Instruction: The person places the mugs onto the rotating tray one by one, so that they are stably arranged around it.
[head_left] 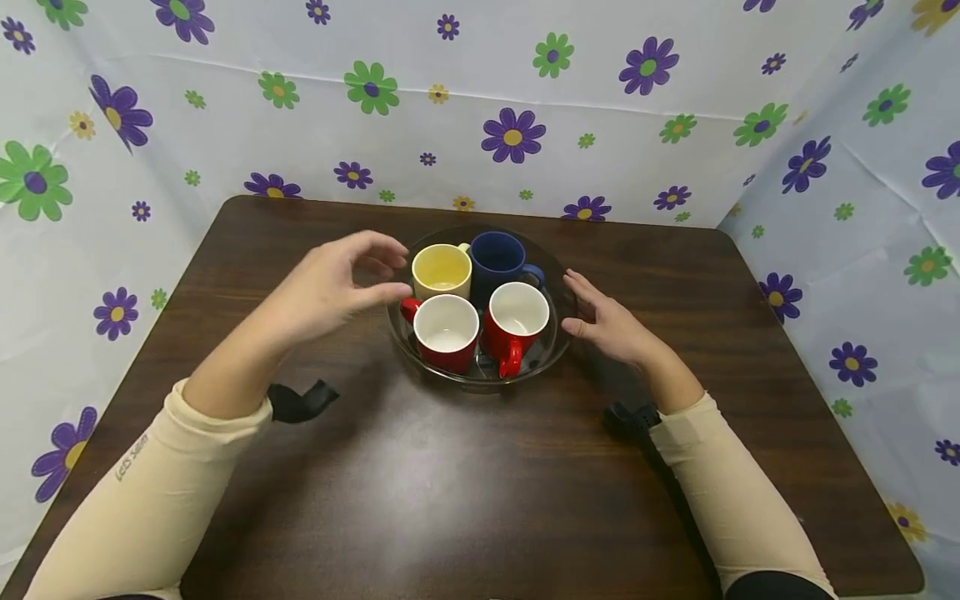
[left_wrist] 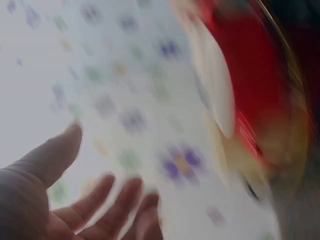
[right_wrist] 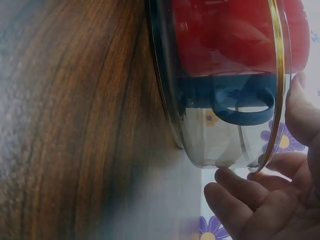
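A clear glass bowl (head_left: 480, 383) on the brown table holds a yellow mug (head_left: 442, 271), a blue mug (head_left: 498, 257), a red mug (head_left: 447, 333) with its handle to the left and another red mug (head_left: 517, 321) with its handle toward me. My left hand (head_left: 330, 283) hovers at the bowl's left side, fingers loosely bent and nothing in its grasp. The left wrist view is blurred; the left hand (left_wrist: 95, 200) appears there apart from the mugs. At the bowl's right rim is my right hand (head_left: 611, 325), thumb and fingers spread; in the right wrist view its fingertips (right_wrist: 225, 182) lie against or very near the glass.
The dark wooden table (head_left: 450, 500) has rounded corners. A white flowered curtain (head_left: 450, 125) hangs behind it and along both sides. Black straps (head_left: 300, 402) show at both wrists, below the cream sleeves (head_left: 150, 500).
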